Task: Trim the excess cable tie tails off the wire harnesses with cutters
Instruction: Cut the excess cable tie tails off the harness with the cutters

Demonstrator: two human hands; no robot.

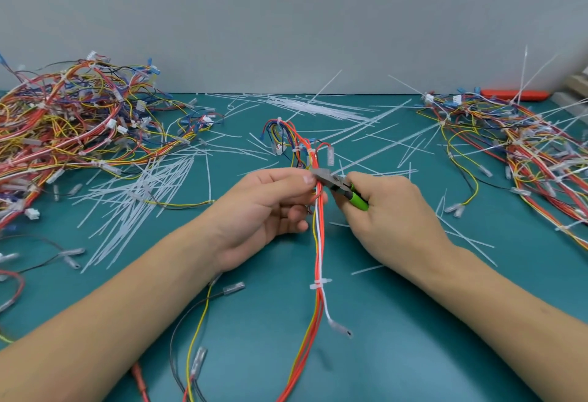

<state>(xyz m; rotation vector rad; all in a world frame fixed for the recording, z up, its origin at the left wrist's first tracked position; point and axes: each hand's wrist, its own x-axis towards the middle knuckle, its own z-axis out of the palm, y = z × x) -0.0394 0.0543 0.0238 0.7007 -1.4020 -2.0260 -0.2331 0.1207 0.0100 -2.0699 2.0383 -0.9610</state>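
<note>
Right hand [391, 210] is gripping the green-handled cutters [342, 187], blades pointing left against the harness [319, 220] that the left hand [270, 207] is pinching at centre, wires running near-to-far, so the nose is meeting it crosswise.

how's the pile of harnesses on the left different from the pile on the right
The left pile shows no long tie tails sticking up; the right pile has long white tails poking upward. The left pile looks taller and more heaped; the right pile lies flatter. Both are tangled red, yellow and blue wires on the green table.
</note>
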